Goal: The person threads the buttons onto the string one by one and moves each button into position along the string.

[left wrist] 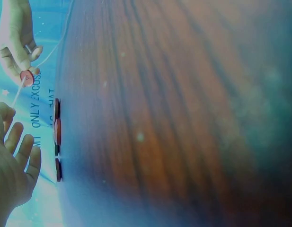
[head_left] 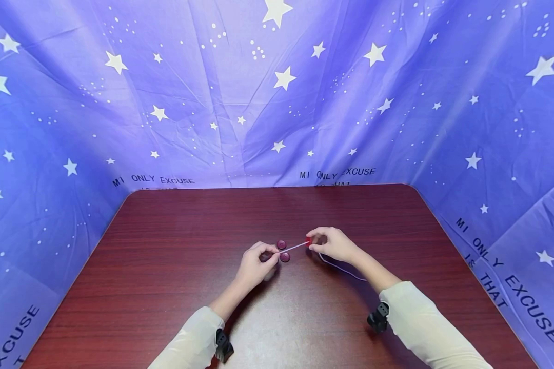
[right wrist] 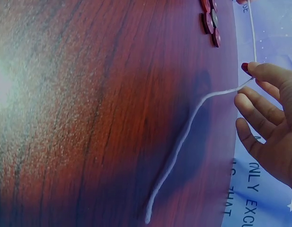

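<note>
Between thumb and forefinger, my left hand (head_left: 255,265) pinches one end of a pale string (head_left: 294,247). The string runs taut to a red button (head_left: 309,241), which my right hand (head_left: 334,245) pinches by its edge. In the left wrist view the string meets the face of the button (left wrist: 27,78) near its middle. Past the right hand, the rest of the string (right wrist: 176,149) hangs down and trails over the table. Dark red buttons (head_left: 284,257) lie beside the left fingertips; the right wrist view shows several buttons (right wrist: 208,22) grouped together.
The work is over a dark reddish wooden table (head_left: 180,287). A purple cloth (head_left: 240,102) with white stars and printed words hangs around its back and sides. Each sleeve carries a small black wrist camera (head_left: 378,318).
</note>
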The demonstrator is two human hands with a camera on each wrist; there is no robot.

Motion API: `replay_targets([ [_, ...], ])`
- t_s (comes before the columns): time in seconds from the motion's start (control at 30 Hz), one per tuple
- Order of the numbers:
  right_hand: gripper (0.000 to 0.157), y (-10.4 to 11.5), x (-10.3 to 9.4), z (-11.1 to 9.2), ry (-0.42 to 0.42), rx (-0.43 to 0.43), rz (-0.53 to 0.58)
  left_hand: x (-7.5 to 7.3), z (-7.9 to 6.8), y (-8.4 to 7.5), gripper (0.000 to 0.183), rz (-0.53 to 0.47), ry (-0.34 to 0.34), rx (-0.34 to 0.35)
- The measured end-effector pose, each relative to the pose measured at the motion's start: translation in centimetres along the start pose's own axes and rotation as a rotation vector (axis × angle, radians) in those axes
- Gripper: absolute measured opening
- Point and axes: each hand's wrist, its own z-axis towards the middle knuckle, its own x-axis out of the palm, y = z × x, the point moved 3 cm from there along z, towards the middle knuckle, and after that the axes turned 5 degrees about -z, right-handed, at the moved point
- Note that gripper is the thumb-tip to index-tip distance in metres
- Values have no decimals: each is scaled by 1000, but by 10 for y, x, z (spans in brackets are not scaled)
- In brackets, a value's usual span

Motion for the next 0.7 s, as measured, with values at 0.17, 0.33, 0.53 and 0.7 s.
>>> replay_targets([
  [0.17,27,-5,0,-1,3,8,-2,-1,-1,1,4,-7,-5,-13],
  [0.33,26,-11,-2,-1,-4,10,-7,-1,-1,2,4,-20,5,-21],
  [0.53,26,-14,-3,-2,-10,22,-14,-2,-1,2,6,-26,17,-41],
  [0.7,26,-16,-4,-4,-14,29,-7,-2,-1,4,4,-20,12,-46],
])
